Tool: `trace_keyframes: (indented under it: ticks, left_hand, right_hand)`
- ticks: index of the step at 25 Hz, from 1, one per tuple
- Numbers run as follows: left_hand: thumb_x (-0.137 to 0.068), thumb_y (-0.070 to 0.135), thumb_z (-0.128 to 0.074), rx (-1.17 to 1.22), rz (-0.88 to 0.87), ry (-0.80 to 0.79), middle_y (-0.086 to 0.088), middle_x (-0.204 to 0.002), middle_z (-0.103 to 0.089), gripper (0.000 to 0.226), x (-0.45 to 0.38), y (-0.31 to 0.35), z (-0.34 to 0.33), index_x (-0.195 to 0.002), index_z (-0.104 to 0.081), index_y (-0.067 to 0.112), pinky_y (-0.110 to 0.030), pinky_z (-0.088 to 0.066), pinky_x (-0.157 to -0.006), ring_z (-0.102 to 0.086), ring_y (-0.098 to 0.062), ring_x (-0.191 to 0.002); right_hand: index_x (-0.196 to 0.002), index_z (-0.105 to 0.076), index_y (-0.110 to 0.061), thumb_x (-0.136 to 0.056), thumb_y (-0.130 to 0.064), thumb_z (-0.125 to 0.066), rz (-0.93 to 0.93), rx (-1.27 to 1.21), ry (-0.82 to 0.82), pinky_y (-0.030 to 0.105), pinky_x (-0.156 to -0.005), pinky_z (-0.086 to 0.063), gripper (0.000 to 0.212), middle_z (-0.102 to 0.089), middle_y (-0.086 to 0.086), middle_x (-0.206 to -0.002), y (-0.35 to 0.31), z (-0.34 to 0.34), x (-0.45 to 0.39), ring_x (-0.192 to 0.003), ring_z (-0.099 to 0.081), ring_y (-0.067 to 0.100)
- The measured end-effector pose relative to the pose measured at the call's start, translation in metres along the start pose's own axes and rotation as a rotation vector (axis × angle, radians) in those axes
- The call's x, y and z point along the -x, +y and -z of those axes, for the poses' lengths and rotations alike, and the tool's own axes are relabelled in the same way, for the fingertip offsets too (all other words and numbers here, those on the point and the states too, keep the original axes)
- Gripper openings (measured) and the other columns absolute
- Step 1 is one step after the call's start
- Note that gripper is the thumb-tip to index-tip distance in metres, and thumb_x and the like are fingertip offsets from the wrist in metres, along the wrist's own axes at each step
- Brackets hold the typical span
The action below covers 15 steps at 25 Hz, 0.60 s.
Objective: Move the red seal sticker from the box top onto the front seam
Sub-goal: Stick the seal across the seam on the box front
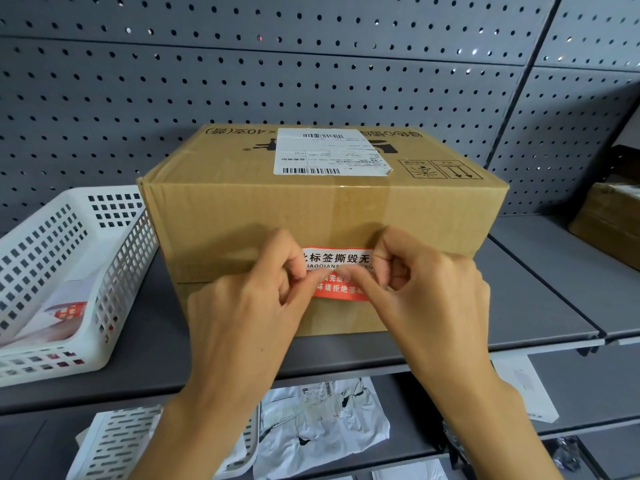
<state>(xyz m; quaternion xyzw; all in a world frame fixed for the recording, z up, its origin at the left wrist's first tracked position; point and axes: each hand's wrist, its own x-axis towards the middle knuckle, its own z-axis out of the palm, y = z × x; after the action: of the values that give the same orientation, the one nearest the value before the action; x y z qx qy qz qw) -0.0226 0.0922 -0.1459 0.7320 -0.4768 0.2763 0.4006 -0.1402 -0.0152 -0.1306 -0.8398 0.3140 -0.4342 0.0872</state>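
A brown cardboard box stands on a grey shelf, with a white shipping label on its top. The red seal sticker, with a white band of black characters, lies flat against the box's front face, over the horizontal seam. My left hand and my right hand sit side by side in front of it. The thumbs and forefingers of both hands press on the sticker's lower middle and cover part of its text. The sticker's two ends are hidden behind my fingers.
A white perforated plastic basket holding papers and red stickers sits left of the box. Another brown parcel lies at the right edge. Grey pegboard backs the shelf. On the shelf below lie a white poly mailer and another white basket.
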Motion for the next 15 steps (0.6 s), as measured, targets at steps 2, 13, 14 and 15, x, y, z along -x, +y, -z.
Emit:
trace_keyframes:
  ticks: [2,13,14,15]
  left_hand:
    - [-0.087,0.044,-0.065,-0.018,-0.043,0.000,0.006,-0.041,-0.041,0.032,0.006,-0.002,-0.003,-0.076,-0.047,0.020,-0.029,-0.037,-0.031,-0.035,-0.011,-0.034]
    - [-0.084,0.043,-0.071,-0.019,-0.026,0.000,0.007,-0.041,-0.044,0.034,0.014,-0.008,-0.003,-0.075,-0.049,0.019,-0.019,-0.031,-0.036,-0.030,-0.008,-0.037]
    - [-0.084,0.043,-0.071,-0.020,-0.022,-0.002,0.007,-0.041,-0.044,0.033,0.015,-0.008,-0.003,-0.075,-0.049,0.019,-0.020,-0.032,-0.036,-0.030,-0.009,-0.037]
    - [-0.083,0.042,-0.072,-0.018,-0.017,0.000,0.007,-0.041,-0.045,0.033,0.016,-0.008,-0.003,-0.075,-0.049,0.019,-0.021,-0.033,-0.036,-0.031,-0.009,-0.037]
  right_hand:
    - [-0.062,-0.035,-0.021,-0.076,-0.056,-0.071,0.010,0.019,-0.018,0.033,-0.040,-0.044,0.052,-0.038,-0.003,-0.039,0.004,-0.004,0.006,-0.038,-0.037,0.014]
    - [-0.060,-0.034,-0.020,-0.078,-0.052,-0.071,-0.001,-0.022,0.019,0.032,-0.037,-0.041,0.052,-0.043,-0.001,-0.041,0.016,-0.010,0.021,-0.038,-0.044,0.019]
    - [-0.060,-0.035,-0.019,-0.078,-0.053,-0.070,-0.009,-0.029,0.015,0.031,-0.038,-0.040,0.052,-0.043,-0.002,-0.041,0.017,-0.011,0.022,-0.038,-0.043,0.018]
    - [-0.060,-0.036,-0.018,-0.077,-0.054,-0.070,-0.026,-0.043,0.012,0.031,-0.038,-0.039,0.052,-0.041,-0.003,-0.040,0.018,-0.011,0.023,-0.038,-0.041,0.017]
